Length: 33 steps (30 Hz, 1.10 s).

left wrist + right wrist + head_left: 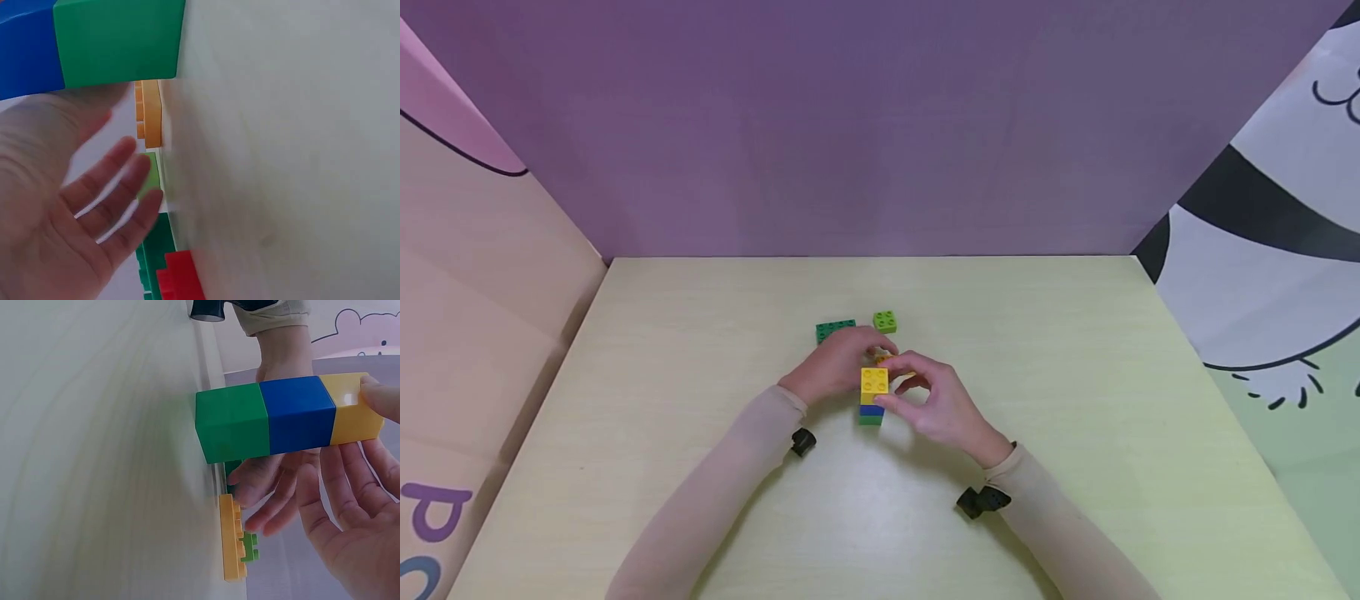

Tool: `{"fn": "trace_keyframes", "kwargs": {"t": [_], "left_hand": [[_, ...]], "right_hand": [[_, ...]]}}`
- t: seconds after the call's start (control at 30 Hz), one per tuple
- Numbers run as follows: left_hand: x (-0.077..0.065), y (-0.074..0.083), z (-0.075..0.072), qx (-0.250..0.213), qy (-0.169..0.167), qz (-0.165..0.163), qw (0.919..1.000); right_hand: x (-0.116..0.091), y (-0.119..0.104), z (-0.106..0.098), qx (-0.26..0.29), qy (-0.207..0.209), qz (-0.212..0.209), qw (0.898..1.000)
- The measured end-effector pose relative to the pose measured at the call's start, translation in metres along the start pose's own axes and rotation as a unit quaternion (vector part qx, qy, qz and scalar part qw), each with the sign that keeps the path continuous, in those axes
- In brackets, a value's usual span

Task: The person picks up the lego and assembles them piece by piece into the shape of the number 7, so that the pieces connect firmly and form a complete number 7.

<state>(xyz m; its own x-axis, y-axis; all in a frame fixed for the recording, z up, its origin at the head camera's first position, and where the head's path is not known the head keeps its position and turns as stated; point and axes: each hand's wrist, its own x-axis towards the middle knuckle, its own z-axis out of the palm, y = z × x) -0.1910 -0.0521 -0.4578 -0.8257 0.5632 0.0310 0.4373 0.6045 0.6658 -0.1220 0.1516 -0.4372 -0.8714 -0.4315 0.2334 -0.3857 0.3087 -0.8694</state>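
A tower of three bricks stands upright on the table, with a yellow brick [874,383] on top, a blue brick [299,415] in the middle and a green brick [231,422] at the bottom. My right hand [946,408] pinches the yellow brick between thumb and fingers. Just behind the tower, my left hand [842,358] reaches in from the left, its fingers loosely spread and holding nothing. Close to its fingertips lies a flat orange brick [229,544], mostly hidden by the hands in the head view.
Behind the left hand lie a dark green brick [833,330] and a small light green brick [884,322]. The left wrist view also shows a red brick [182,278] beside the dark green one. A purple wall [880,133] rises at the table's far edge.
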Motion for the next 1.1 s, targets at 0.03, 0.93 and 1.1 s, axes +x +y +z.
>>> {"fn": "trace_keyframes", "kwargs": {"t": [0.03,0.93,1.1], "left_hand": [[0.0007,0.0003,0.0001,0.008,-0.006,0.001,1.0],[0.0034,0.0001,0.0028,0.024,-0.023,0.01,0.9994],[0.0028,-0.0001,0.0022,0.027,-0.015,0.013,0.9994]], "right_hand": [[0.0001,0.0002,0.0002,-0.001,0.0,-0.001,1.0],[0.0004,-0.0021,0.0033,0.0,-0.004,0.0,1.0],[0.0005,0.0007,0.0033,0.002,-0.005,0.0,1.0]]}}
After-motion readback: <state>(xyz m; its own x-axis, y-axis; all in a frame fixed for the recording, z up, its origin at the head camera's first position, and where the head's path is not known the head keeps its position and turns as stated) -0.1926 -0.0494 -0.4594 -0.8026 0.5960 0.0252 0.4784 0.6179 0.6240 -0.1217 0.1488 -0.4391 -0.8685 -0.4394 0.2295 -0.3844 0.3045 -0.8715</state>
